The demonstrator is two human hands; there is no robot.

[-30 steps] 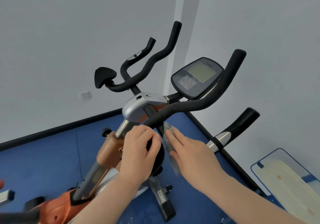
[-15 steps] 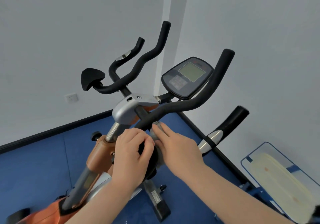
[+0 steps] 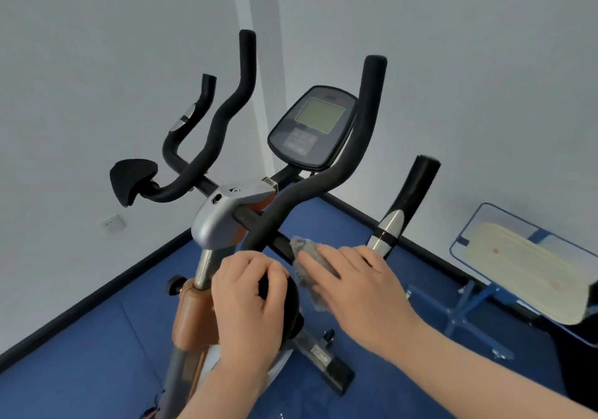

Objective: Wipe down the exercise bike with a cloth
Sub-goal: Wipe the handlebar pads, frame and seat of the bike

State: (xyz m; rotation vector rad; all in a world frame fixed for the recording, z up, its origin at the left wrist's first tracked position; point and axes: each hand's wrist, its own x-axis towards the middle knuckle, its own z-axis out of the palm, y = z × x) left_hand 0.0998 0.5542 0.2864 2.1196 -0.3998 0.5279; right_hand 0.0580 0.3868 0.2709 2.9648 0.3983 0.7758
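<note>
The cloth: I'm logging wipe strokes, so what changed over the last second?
The right hand pressed the grey cloth in against the black handlebar crossbar beside the left hand, then slid it right toward the silver-banded grip. The left hand kept gripping the black pad.

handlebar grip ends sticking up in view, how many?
4: short far-left one, taller one beside it, tallest one right of the console, and the near-right one with the silver band. None seem hidden.

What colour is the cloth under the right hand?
Grey; the cloth shows best in the head view, under the right hand.
</note>
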